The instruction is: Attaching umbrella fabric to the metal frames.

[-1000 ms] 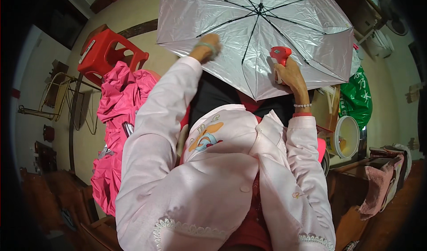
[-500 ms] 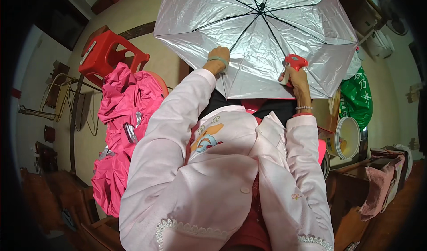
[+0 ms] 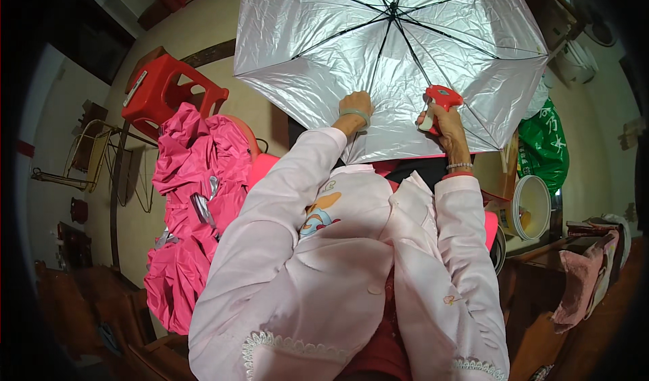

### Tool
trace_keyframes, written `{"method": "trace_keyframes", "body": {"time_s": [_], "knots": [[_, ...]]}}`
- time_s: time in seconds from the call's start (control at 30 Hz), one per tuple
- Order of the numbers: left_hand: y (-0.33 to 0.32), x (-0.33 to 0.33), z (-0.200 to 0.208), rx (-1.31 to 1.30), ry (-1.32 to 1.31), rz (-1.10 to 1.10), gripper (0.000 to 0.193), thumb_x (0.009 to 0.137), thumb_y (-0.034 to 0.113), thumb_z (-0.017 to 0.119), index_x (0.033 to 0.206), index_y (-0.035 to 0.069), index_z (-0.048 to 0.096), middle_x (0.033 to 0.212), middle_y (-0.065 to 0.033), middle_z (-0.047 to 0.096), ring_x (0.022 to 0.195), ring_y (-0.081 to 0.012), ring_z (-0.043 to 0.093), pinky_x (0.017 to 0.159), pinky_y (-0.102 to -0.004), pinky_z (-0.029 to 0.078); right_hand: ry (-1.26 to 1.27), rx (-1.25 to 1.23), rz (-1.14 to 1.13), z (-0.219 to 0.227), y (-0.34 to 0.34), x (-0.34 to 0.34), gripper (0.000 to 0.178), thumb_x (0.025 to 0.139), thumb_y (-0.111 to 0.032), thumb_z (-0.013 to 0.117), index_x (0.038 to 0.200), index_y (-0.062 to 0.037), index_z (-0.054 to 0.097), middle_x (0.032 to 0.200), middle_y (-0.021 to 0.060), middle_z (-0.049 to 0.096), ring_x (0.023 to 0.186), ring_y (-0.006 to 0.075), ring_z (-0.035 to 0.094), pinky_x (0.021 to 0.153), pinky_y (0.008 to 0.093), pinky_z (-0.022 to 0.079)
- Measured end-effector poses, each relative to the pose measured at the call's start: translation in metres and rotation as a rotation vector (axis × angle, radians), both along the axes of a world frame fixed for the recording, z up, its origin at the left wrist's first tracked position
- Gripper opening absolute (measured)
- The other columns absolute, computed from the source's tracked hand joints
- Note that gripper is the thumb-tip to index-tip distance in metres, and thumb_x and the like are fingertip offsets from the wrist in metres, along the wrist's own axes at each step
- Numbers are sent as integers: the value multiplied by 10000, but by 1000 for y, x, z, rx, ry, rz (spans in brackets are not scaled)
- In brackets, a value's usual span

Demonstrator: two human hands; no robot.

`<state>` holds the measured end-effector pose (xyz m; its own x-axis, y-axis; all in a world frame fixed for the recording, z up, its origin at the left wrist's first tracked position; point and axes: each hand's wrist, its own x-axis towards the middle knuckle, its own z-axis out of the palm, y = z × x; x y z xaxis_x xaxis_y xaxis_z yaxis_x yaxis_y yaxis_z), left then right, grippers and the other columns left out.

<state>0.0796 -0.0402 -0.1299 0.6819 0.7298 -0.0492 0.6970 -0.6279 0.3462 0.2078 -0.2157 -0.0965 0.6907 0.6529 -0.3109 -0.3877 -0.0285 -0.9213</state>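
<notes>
An opened umbrella (image 3: pixel 284 36) with a silver, crinkled inner side and thin black ribs lies spread in front of me, its hub pointing up at the far side. My left hand (image 3: pixel 354 109) is closed at the lower end of one rib, over the near part of the canopy. A red-and-white hand tool (image 3: pixel 443 97), its exact kind unclear, is gripped in my right hand (image 3: pixel 451 130). That tool sits over the canopy beside another rib. What its tip touches is hidden.
Bunched pink fabric (image 3: pixel 193 178) with silver patches hangs to my left, near a red plastic stool (image 3: pixel 165 87). On the right stand a white bucket (image 3: pixel 531 209) and a green plastic bag (image 3: pixel 544 144). Cloths (image 3: pixel 588 273) lie over wood at the lower right.
My left hand has moved right and slightly nearer, together with the rib it is on. The right hand and its tool have shifted slightly left.
</notes>
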Motion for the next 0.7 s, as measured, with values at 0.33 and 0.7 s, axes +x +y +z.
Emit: {"method": "trace_keyframes", "body": {"time_s": [0.33,0.7], "knots": [[7,2,-24,179,-131,-27,165,777,155,506,783,26,608,833,-197,627,793,-334,620,674,-398,497,-64,-29,53,5,2,-7,215,775,-112,513,966,-24,467,719,106,579,570,184,601,522,311,519],[7,10,-23,-111,-214,62,169,763,119,521,830,-15,601,858,-239,609,845,-339,607,717,-393,492,247,145,137,-6,34,-31,258,808,-158,561,987,3,468,780,140,574,636,232,611,563,351,533]]}}
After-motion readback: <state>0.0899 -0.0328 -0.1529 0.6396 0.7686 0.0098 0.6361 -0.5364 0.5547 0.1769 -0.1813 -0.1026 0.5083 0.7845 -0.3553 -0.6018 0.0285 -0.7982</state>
